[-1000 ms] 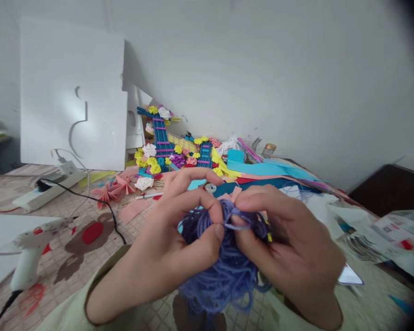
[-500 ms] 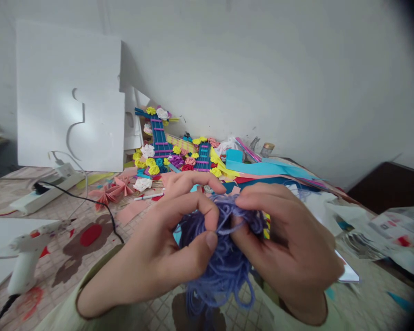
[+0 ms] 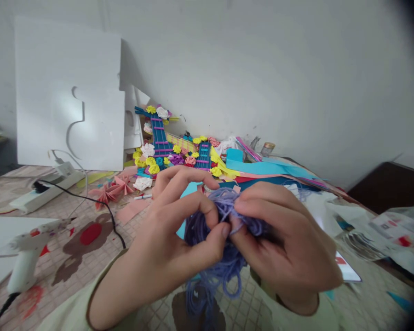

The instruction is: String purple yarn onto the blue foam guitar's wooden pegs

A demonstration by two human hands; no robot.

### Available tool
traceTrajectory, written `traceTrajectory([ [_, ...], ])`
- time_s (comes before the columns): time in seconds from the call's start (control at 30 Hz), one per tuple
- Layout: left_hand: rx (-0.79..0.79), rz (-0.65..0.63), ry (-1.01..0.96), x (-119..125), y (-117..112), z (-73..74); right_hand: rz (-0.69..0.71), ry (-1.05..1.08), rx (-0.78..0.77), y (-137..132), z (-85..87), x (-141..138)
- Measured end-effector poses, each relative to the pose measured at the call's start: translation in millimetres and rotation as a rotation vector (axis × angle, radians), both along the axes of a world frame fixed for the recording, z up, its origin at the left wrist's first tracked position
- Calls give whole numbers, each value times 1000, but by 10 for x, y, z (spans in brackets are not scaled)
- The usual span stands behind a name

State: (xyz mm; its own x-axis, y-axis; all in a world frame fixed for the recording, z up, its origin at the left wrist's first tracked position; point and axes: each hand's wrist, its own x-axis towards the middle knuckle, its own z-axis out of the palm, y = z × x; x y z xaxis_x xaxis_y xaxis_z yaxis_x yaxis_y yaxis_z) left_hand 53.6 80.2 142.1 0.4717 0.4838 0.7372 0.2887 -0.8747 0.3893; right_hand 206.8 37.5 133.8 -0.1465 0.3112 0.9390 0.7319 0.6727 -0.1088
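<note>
A loose bundle of purple-blue yarn (image 3: pixel 227 259) hangs between my two hands above the table, its loops dangling below. My left hand (image 3: pixel 182 220) pinches at the yarn with thumb and index finger, the other fingers curled above it. On the other side my right hand (image 3: pixel 286 239) grips the bundle, thumb and index finger pressed together on several strands near the top. Part of the yarn is hidden behind the fingers of both hands.
A white hot glue gun (image 3: pixel 25 257) lies at left near a power strip (image 3: pixel 46 188). Paper-flower guitar shapes (image 3: pixel 162 140) lean at the back wall beside a white board (image 3: pixel 69 96). Blue paper strips (image 3: pixel 272 168) and a lit phone (image 3: pixel 347 269) are at right.
My left hand has shifted slightly right, its thumb now closer to my right hand's fingertips. The dangling loops have swung and bunched a little to the left.
</note>
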Motion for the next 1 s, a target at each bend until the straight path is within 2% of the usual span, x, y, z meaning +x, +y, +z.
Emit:
traceTrajectory([
  [0.37, 26, -147, 12, -35, 14, 26, 25, 183, -129, -33, 16, -15],
  [0.53, 11, -194, 11, -66, 34, 22, -39, 257, -95, -39, -10, -22],
  [0.8, 11, -68, -22, -30, 8, 6, 18, 144, -53, -3, -11, 8],
  [1.0, 13, -1, -51, 1, 11, -29, 41, 152, -61, -2, -30, -4],
])
